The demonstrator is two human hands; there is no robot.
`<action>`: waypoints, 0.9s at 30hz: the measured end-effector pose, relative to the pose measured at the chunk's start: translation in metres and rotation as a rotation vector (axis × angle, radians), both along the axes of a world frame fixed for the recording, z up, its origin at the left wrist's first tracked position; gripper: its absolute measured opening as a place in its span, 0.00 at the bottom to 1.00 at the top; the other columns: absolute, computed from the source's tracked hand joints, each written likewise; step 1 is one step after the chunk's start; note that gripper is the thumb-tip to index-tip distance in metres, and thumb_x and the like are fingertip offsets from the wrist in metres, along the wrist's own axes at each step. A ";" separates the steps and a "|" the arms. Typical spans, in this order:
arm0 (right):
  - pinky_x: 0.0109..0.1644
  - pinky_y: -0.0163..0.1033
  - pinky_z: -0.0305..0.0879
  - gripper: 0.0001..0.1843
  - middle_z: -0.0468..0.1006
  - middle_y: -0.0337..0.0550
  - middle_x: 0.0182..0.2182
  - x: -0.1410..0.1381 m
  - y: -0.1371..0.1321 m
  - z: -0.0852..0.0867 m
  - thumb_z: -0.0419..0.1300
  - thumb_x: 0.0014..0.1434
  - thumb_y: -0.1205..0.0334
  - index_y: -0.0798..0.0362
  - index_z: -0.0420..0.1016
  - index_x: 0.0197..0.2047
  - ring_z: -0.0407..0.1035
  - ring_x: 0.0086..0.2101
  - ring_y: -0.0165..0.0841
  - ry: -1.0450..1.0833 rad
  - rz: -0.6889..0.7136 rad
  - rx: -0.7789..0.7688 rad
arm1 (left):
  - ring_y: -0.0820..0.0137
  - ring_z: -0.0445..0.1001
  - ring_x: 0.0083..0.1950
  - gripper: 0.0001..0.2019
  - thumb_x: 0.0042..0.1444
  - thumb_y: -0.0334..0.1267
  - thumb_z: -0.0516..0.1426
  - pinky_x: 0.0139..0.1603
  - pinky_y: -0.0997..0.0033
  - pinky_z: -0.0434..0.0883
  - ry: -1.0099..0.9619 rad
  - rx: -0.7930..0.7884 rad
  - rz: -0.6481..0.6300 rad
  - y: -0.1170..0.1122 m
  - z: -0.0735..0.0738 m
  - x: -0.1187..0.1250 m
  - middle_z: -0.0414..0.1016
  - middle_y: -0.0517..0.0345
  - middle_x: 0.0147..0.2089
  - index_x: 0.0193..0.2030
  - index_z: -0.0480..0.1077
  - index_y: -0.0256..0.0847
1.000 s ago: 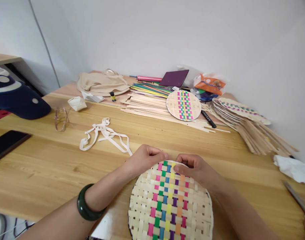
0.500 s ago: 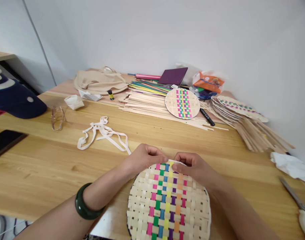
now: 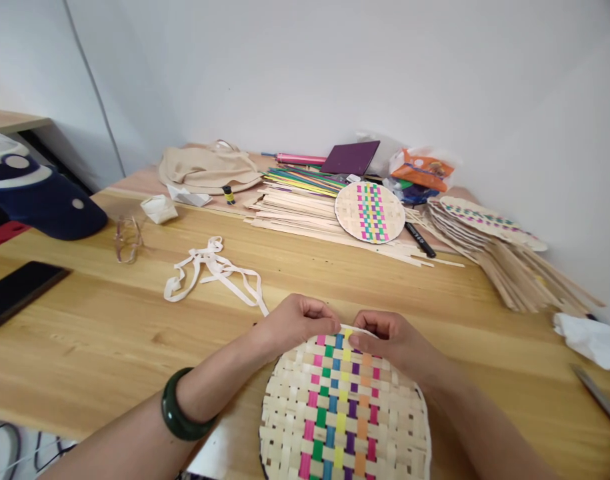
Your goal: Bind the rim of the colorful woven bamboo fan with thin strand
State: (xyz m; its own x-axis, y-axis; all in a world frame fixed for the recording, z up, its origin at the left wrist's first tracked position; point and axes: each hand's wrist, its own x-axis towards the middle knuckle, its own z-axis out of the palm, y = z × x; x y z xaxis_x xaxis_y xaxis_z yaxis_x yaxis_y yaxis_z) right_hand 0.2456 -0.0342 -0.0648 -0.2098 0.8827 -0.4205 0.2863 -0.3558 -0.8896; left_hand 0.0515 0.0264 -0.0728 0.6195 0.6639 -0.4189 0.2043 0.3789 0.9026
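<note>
A round woven bamboo fan panel [image 3: 345, 407], pale with pink, green, blue, yellow, purple and orange strips, stands tilted at the front of the table; its lower edge is cut off. My left hand [image 3: 307, 323] pinches its top rim, wrist in a dark green bangle [image 3: 182, 403]. Just to the right, my right hand [image 3: 385, 333] grips the same rim, thumb on the front face, fingers curled behind. White edging runs along the rim between the hands and down the right side. A loose white fabric tape [image 3: 219, 267] lies beyond my left hand, one end trailing towards it.
Behind lie bamboo strips [image 3: 295, 210], a smaller woven disc [image 3: 369, 212], a black marker [image 3: 419, 240] and a beige cloth bag [image 3: 207, 170]. Stacked fans [image 3: 485, 220] and scissors [image 3: 599, 397] are right; glasses [image 3: 128, 240], a phone [image 3: 22, 293] and a navy cap [image 3: 45, 200] left.
The whole view has shifted slightly, so everything appears a little further right and lower. Both hands keep their hold on the rim of the woven panel, in nearly the same place.
</note>
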 end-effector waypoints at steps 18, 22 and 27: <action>0.29 0.33 0.51 0.18 0.64 0.35 0.23 0.000 0.000 0.000 0.64 0.50 0.48 0.54 0.67 0.27 0.56 0.25 0.26 -0.002 -0.074 -0.029 | 0.75 0.69 0.27 0.10 0.50 0.43 0.62 0.29 0.76 0.64 -0.047 -0.024 0.010 -0.001 -0.002 -0.003 0.77 0.59 0.29 0.31 0.78 0.37; 0.29 0.33 0.53 0.18 0.65 0.35 0.24 0.000 0.000 0.001 0.64 0.51 0.48 0.55 0.67 0.27 0.57 0.25 0.26 0.027 -0.057 -0.022 | 0.78 0.60 0.22 0.14 0.50 0.46 0.61 0.24 0.77 0.57 -0.004 0.014 0.044 -0.003 0.007 -0.001 0.68 0.63 0.20 0.24 0.74 0.35; 0.29 0.33 0.52 0.16 0.64 0.34 0.23 -0.002 -0.001 0.001 0.65 0.51 0.50 0.54 0.67 0.27 0.57 0.25 0.26 0.011 -0.059 -0.023 | 0.74 0.68 0.29 0.10 0.48 0.41 0.63 0.30 0.76 0.63 0.000 0.052 0.035 -0.002 0.008 0.001 0.76 0.58 0.28 0.30 0.78 0.35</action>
State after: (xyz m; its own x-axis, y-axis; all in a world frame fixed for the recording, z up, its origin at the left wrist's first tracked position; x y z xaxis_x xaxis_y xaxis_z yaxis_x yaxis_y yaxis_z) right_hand 0.2439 -0.0356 -0.0636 -0.1624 0.8840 -0.4385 0.2540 -0.3919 -0.8842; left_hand 0.0528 0.0248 -0.0653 0.5953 0.7062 -0.3833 0.1920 0.3382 0.9213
